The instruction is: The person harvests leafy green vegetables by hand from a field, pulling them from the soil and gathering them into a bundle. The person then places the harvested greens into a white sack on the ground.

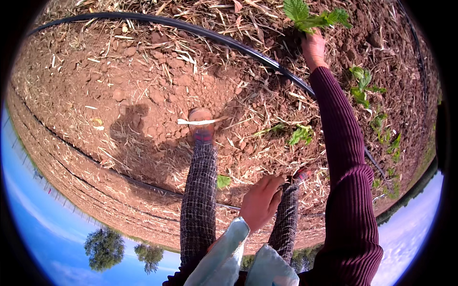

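At the upper right, my right hand (313, 49) reaches down to the soil and closes around the stem base of a leafy green plant (308, 21). The leaves spread above my fingertips, and dark, loose soil lies beside the hand. Part of the fingers is hidden by stems and leaves. My left hand (261, 204) hangs in front of my legs with its fingers curled, close to the trousered right leg (289, 211). Its palm is turned away, so I cannot tell whether anything is inside it.
A black irrigation hose (214, 34) curves across straw-strewn soil and passes under my right sleeve. Small green plants (363, 85) stand in a row at right. A wilted green plant (300, 134) lies between my right arm and my shoe (200, 117). Pale blue cloth (222, 257) hangs below.
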`<move>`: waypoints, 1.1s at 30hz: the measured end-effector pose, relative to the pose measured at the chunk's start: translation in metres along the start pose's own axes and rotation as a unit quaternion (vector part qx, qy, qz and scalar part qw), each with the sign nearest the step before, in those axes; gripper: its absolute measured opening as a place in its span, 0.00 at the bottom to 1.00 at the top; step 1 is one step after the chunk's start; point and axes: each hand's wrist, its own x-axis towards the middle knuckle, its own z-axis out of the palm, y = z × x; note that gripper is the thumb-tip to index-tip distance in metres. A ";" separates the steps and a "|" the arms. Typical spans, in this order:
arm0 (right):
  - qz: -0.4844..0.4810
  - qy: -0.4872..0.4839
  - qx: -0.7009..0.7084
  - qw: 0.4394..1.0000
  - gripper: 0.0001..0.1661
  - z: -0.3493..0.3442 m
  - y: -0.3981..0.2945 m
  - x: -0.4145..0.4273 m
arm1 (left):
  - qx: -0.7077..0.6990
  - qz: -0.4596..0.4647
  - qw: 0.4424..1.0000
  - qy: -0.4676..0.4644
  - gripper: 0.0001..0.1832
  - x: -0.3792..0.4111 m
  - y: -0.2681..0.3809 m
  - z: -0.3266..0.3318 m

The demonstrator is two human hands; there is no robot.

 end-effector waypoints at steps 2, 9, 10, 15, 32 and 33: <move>0.078 -0.137 -0.044 0.986 0.18 0.006 0.008 -0.012 | -0.001 -0.011 1.000 -0.001 0.15 -0.001 0.000 0.000; -0.057 -0.088 -0.050 0.993 0.14 0.015 0.018 -0.006 | -0.020 0.000 1.000 0.000 0.15 -0.002 0.004 0.004; -0.037 -0.097 -0.066 0.992 0.12 0.010 0.008 -0.003 | -0.018 0.005 1.000 -0.003 0.15 0.000 0.004 0.003; 0.060 -0.079 -0.043 0.994 0.14 -0.002 -0.002 -0.009 | -0.021 -0.005 1.000 0.000 0.14 0.001 0.005 -0.003; 0.243 -0.021 0.061 0.968 0.11 -0.004 -0.002 -0.020 | -0.007 0.010 1.000 0.000 0.14 -0.006 0.003 0.008; 0.228 -0.026 0.056 0.972 0.10 -0.004 -0.002 -0.018 | -0.009 0.006 1.000 -0.004 0.14 -0.005 0.003 0.008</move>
